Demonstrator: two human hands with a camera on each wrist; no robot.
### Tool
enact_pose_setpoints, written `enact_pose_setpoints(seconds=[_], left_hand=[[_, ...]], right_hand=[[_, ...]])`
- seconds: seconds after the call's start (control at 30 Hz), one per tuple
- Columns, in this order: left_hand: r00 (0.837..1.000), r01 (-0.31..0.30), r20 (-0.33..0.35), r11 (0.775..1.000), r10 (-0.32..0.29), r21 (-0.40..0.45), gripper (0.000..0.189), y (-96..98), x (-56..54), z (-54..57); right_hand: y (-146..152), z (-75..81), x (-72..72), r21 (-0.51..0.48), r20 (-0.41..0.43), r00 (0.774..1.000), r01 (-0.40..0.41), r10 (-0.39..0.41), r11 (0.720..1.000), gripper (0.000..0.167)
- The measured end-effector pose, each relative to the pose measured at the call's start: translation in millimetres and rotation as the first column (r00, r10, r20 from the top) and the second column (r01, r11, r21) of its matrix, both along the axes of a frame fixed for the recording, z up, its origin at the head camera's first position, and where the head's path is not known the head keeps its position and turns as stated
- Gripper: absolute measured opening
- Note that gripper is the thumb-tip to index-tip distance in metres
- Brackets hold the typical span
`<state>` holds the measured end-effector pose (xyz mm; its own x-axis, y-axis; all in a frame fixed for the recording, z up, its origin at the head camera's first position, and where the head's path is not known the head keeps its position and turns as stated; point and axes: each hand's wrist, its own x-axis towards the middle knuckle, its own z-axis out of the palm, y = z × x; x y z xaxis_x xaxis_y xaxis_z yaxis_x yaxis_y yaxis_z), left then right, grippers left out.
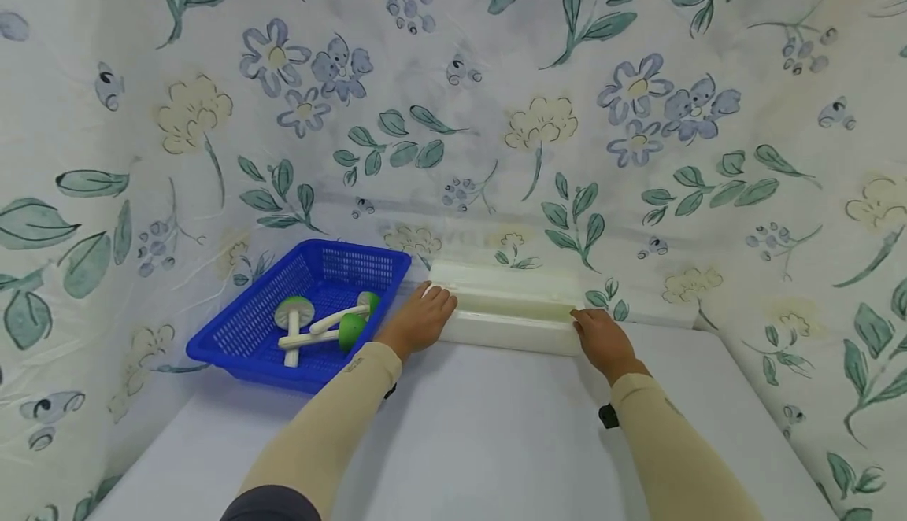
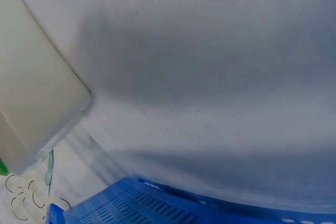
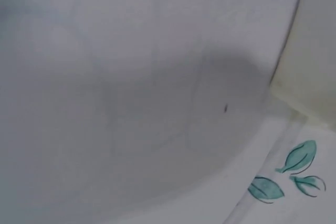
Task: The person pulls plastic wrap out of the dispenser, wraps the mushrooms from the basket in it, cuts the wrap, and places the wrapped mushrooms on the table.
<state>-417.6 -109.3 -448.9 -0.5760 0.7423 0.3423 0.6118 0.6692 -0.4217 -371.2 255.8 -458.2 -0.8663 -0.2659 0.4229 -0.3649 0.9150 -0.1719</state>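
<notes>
A long, cream-white box (image 1: 513, 332) lies on the table against the wall, a hollow running along its top and a pale raised panel (image 1: 505, 278) behind it. My left hand (image 1: 423, 318) grips the box's left end, fingers curled over the edge. At the opposite end my right hand (image 1: 601, 338) holds the right corner between thumb and fingers. The left wrist view shows one end of the box (image 2: 42, 77), and the right wrist view a corner of it (image 3: 310, 51); neither hand appears in those views.
Left of the box stands a blue slotted plastic basket (image 1: 248, 356), close to my left forearm. Inside lie several mushroom-shaped pieces with green caps (image 1: 350, 330) and white stems. Flower-patterned sheeting (image 1: 453, 151) walls in the white table (image 1: 496, 434) at the back and sides.
</notes>
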Motion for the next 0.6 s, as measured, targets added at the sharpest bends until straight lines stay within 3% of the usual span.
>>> enact_pose_setpoints(seconds=[0.23,0.4,0.6], left_hand=[[0.999,0.036,0.021,0.999,-0.036,0.012,0.017,3.8,-1.8,-9.7],[0.996,0.081,-0.026,0.995,-0.08,0.057,0.014,2.2,-5.9,-15.4],[0.992,0.107,-0.077,0.992,-0.102,0.063,0.012,3.8,-13.1,-12.2]], right_hand=[[-6,-3.6,-8.4,-0.028,0.085,0.996,0.002,0.0,1.0,0.03],[-11,-0.8,-15.5,-0.032,0.111,0.993,0.044,-0.04,0.999,0.036],[-17,1.0,-22.0,0.017,0.126,0.99,0.061,-0.063,0.998,0.037]])
